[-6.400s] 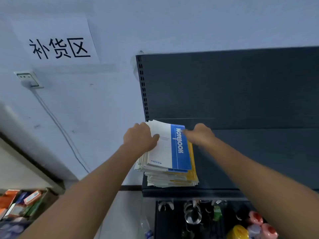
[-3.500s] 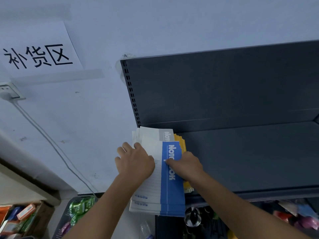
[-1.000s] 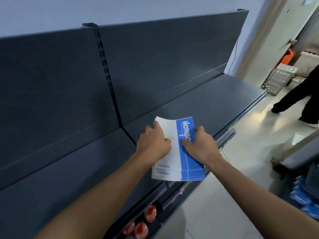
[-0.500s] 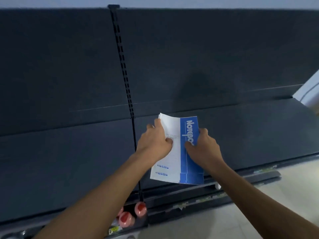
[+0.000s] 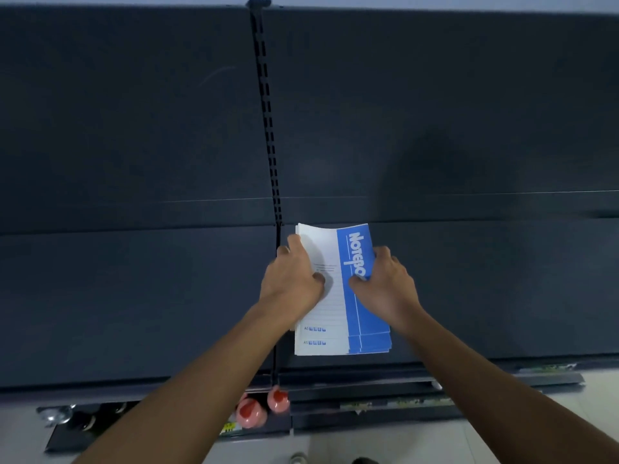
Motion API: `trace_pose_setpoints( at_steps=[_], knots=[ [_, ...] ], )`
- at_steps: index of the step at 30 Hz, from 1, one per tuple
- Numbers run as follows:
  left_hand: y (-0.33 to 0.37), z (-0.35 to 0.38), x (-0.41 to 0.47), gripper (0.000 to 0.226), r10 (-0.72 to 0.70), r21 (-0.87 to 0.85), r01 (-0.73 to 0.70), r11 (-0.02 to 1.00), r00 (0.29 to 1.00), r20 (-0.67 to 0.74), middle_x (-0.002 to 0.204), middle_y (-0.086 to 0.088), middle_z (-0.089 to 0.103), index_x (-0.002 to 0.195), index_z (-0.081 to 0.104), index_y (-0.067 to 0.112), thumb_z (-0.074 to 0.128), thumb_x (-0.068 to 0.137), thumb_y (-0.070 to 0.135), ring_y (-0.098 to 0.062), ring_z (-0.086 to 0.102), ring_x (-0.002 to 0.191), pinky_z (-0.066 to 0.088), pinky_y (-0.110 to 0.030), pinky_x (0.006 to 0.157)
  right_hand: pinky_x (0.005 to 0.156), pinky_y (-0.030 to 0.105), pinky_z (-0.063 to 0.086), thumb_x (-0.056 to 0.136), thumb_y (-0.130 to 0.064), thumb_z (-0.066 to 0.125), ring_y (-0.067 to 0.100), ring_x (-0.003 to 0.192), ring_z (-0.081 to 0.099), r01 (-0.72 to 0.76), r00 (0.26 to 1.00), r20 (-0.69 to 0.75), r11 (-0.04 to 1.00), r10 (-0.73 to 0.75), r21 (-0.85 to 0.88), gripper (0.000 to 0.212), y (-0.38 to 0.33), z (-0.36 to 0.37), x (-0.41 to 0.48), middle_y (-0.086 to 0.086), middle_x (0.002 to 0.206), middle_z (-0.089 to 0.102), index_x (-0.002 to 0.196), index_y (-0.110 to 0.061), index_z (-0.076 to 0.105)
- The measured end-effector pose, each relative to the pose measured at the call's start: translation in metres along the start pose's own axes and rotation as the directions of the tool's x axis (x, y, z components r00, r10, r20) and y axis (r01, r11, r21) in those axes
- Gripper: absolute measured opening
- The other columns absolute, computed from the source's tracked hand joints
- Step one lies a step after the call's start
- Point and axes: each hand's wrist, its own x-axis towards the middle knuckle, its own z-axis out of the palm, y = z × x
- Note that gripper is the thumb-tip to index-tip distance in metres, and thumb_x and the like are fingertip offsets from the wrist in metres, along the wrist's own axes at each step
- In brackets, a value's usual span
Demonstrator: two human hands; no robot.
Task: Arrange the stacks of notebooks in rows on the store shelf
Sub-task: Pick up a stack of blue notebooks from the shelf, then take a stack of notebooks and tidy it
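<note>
I hold the notebooks (image 5: 340,313) flat on or just over the shelf (image 5: 485,289), just right of the upright (image 5: 268,128) and square to the back panel. I judge this starts a row at the bay's left end, but I cannot tell whether the stack bears fully on the shelf. My left hand (image 5: 293,283) and right hand (image 5: 385,286) reach forward on extended arms, each clamping one side edge with the thumb on the cover and the fingers curled round.

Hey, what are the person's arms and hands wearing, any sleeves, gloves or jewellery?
Nothing visible. The left hand and right hand are bare, no gloves, rings or watch; the left arm and right arm show no sleeves up to the frame edge.
</note>
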Motion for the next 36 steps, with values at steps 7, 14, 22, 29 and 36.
trace_pose_setpoints(
  at_steps=[7,14,22,29,36],
  knots=[
    [-0.005,0.008,0.017,0.061,-0.074,0.047,0.072,0.996,0.997,0.032,0.12,-0.01,0.052,0.137,0.03,0.016,0.067,0.09,0.028,-0.026,0.055,0.096,0.042,-0.035,0.071,0.073,0.037,0.053,0.088,-0.028,0.064,0.021,0.09,0.063,0.015,0.991,0.136,1.0,-0.019,0.027,0.041,0.0,0.005,0.025,0.001,0.107,0.062,0.12,-0.02,0.039],
    [-0.016,0.015,0.024,0.046,-0.117,0.105,0.113,0.988,0.993,0.032,0.118,-0.009,0.055,0.127,0.041,0.012,0.066,0.09,0.021,-0.031,0.057,0.106,0.05,-0.038,0.077,0.057,0.031,0.043,0.09,-0.037,0.06,0.02,0.081,0.063,0.021,0.978,0.209,0.996,-0.003,-0.083,0.036,0.004,0.008,0.043,-0.001,0.097,0.062,0.112,-0.018,0.039],
    [-0.03,0.003,0.028,0.028,-0.11,0.082,0.109,0.991,0.994,0.011,0.106,0.003,0.063,0.121,0.053,0.02,0.056,0.093,0.026,-0.018,0.06,0.089,0.052,-0.036,0.071,0.067,0.033,0.038,0.094,-0.04,0.054,0.027,0.101,0.059,0.255,0.967,0.106,0.848,-0.233,-0.465,0.041,-0.013,0.001,0.053,0.005,0.112,0.059,0.121,-0.011,0.045],
    [-0.044,-0.034,0.005,0.028,-0.101,0.065,0.11,0.992,0.986,-0.135,0.104,0.008,0.07,0.119,0.058,0.026,0.054,0.092,0.034,-0.022,0.067,0.093,0.057,-0.039,0.081,0.07,0.034,0.039,0.095,-0.039,0.052,0.028,0.103,0.06,0.571,0.82,0.215,0.728,-0.531,-0.38,0.033,-0.062,0.018,0.049,0.006,0.114,0.06,0.116,-0.014,0.051],
    [-0.098,-0.089,-0.044,0.036,-0.264,0.115,0.293,0.949,0.941,-0.212,0.116,-0.003,0.065,0.124,0.053,0.021,0.05,0.092,0.038,-0.032,0.062,0.1,0.054,-0.044,0.084,0.069,0.036,0.042,0.095,-0.039,0.05,0.029,0.103,0.059,0.776,0.622,0.399,0.599,-0.674,-0.199,0.035,-0.136,0.052,0.019,0.003,0.122,0.055,0.123,-0.019,0.049]
  ],
)
